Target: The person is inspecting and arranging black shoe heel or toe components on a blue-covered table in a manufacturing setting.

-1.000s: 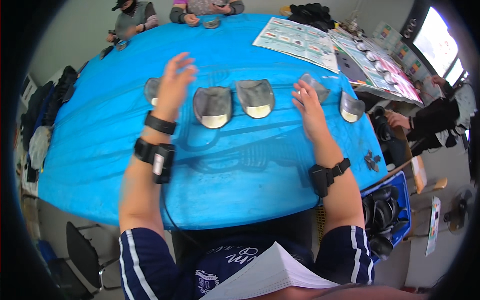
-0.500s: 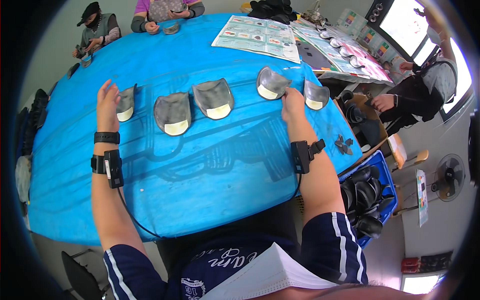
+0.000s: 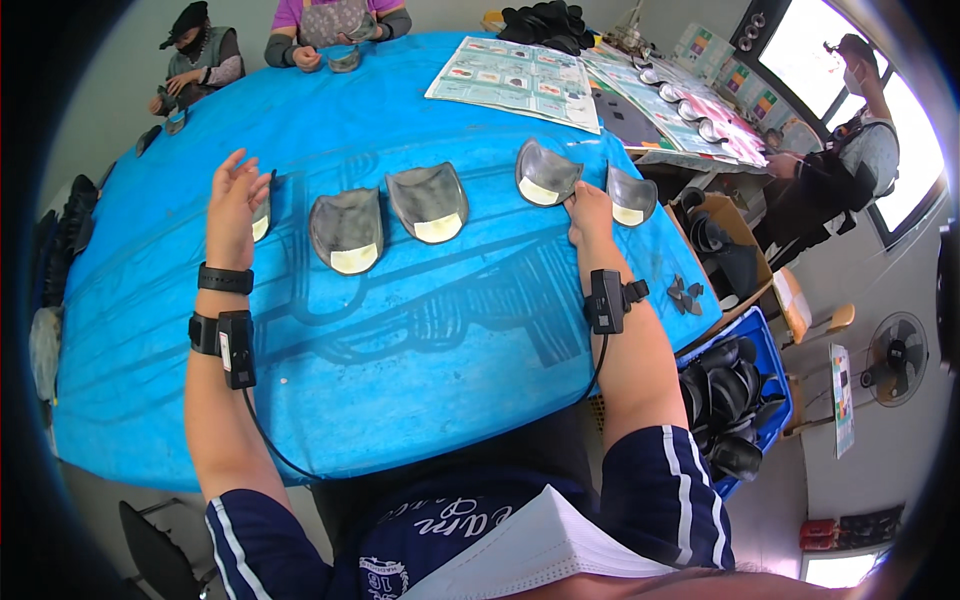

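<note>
Bright blue, the worktop (image 3: pixel 420 420) carries five curved grey cups (image 3: pixel 427 195) in a row, the fifth cup (image 3: pixel 631 193) nearest its right edge. The left hand (image 3: pixel 235 212) has fingers loosely curled, holding nothing visible, partly hiding the leftmost cup (image 3: pixel 263 217). The right hand's (image 3: pixel 590 212) fingers meet the fourth cup's (image 3: pixel 548 170) lower right rim; whether they grip it, I cannot tell.

I see the bright panes (image 3: pixel 797 55) at upper right burnt out to white, while the worktop (image 3: pixel 430 410) looks evenly lit. Straight edges bow toward my dark fisheye rim, and the person (image 3: pixel 203 65) at upper left looks soft.
</note>
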`<action>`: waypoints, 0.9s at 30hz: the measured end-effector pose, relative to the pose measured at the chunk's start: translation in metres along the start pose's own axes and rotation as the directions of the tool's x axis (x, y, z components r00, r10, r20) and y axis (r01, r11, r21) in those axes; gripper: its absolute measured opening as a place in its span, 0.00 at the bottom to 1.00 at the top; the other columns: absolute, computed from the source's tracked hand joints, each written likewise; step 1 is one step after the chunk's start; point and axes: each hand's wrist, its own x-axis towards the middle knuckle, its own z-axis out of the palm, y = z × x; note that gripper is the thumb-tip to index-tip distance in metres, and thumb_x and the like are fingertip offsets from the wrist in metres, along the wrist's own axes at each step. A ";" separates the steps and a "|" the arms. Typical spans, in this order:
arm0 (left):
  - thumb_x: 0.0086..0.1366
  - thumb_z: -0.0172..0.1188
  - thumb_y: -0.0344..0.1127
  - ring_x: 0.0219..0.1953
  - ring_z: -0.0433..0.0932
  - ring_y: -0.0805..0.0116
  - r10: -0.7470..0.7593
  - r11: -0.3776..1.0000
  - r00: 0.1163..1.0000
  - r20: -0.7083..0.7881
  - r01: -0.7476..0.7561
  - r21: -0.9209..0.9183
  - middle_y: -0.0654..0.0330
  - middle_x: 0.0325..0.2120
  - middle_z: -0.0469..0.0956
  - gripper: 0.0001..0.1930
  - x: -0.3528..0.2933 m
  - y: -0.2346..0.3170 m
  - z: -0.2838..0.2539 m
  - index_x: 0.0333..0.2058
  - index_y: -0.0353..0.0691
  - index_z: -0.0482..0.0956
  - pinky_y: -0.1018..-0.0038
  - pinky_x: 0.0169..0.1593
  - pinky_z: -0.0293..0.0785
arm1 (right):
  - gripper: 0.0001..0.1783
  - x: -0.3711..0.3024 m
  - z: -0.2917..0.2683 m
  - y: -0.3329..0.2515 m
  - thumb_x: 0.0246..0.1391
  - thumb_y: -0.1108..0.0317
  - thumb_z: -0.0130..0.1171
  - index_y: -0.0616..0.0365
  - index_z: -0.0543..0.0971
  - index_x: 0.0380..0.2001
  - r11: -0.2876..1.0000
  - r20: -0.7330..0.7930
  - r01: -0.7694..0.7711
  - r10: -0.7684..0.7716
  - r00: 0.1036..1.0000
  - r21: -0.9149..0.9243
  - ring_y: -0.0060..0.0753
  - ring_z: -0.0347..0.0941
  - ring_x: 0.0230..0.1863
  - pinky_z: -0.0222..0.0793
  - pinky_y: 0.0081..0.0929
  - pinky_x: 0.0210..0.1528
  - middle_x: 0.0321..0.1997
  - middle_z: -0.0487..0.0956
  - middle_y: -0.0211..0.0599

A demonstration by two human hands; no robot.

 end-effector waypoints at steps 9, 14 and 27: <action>0.62 0.48 0.37 0.44 0.70 0.68 0.018 0.999 0.992 0.124 -0.012 -0.045 0.55 0.48 0.65 0.22 -0.018 0.014 0.023 0.54 0.40 0.58 0.74 0.49 0.65 | 0.13 0.001 -0.004 -0.006 0.59 0.69 0.38 0.66 0.72 0.37 0.999 0.058 -0.023 0.024 0.998 -0.029 0.23 0.69 0.29 0.67 0.20 0.30 0.31 0.74 0.37; 0.63 0.46 0.41 0.47 0.68 0.65 0.041 0.973 0.959 0.281 0.026 -0.231 0.55 0.50 0.64 0.23 -0.036 0.013 0.044 0.55 0.40 0.57 0.70 0.50 0.64 | 0.13 -0.060 0.033 -0.047 0.59 0.70 0.36 0.68 0.68 0.39 0.984 0.299 -0.039 -0.015 0.954 0.175 0.27 0.71 0.38 0.68 0.26 0.42 0.38 0.74 0.41; 0.64 0.36 0.55 0.52 0.64 0.65 -0.088 0.776 0.931 0.354 0.287 -0.562 0.56 0.50 0.65 0.29 -0.098 0.024 0.116 0.55 0.37 0.54 0.69 0.55 0.60 | 0.19 -0.151 0.071 -0.053 0.60 0.61 0.32 0.65 0.68 0.39 0.789 0.756 -0.555 0.189 0.627 0.263 0.33 0.69 0.44 0.63 0.31 0.49 0.43 0.72 0.42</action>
